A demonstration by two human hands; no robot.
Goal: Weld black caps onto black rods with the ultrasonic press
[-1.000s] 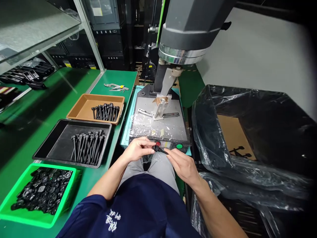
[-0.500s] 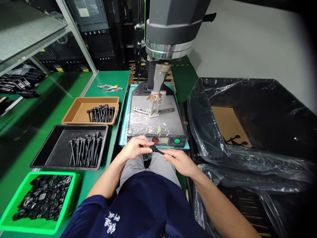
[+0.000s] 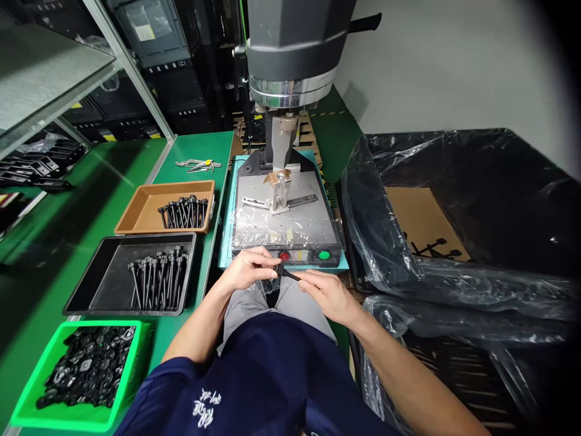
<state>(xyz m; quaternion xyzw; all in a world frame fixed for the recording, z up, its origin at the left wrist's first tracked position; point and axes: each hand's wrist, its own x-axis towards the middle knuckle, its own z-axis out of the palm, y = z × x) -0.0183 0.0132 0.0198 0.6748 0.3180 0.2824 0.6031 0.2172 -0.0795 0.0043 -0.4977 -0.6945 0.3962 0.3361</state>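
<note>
Between my two hands, just in front of the press base, is a black bolt-like plastic rod [image 3: 289, 275] with a wide head. My left hand [image 3: 251, 268] pinches its head end between thumb and fingers. The thin shaft end is in the closed fingers of my right hand [image 3: 327, 294]. Past the hands, a metal fixture [image 3: 281, 191] stands upright on the grey plate [image 3: 258, 225] of a press machine [image 3: 299, 45]. The red button [image 3: 284, 256] and green button [image 3: 324, 255] on the machine's front edge are close to my fingers but apart from the rod.
At left on the green table are a brown tray [image 3: 136, 209] and a black tray [image 3: 109, 272] of similar rods, and a green bin [image 3: 22, 407] of small black parts. Pliers [image 3: 197, 163] lie behind. A plastic-lined box [image 3: 372, 200] at right holds several rods on cardboard.
The camera view has shifted slightly, so the machine sits a little further left. Both hands keep the same hold on the rod, with hardly any movement.
</note>
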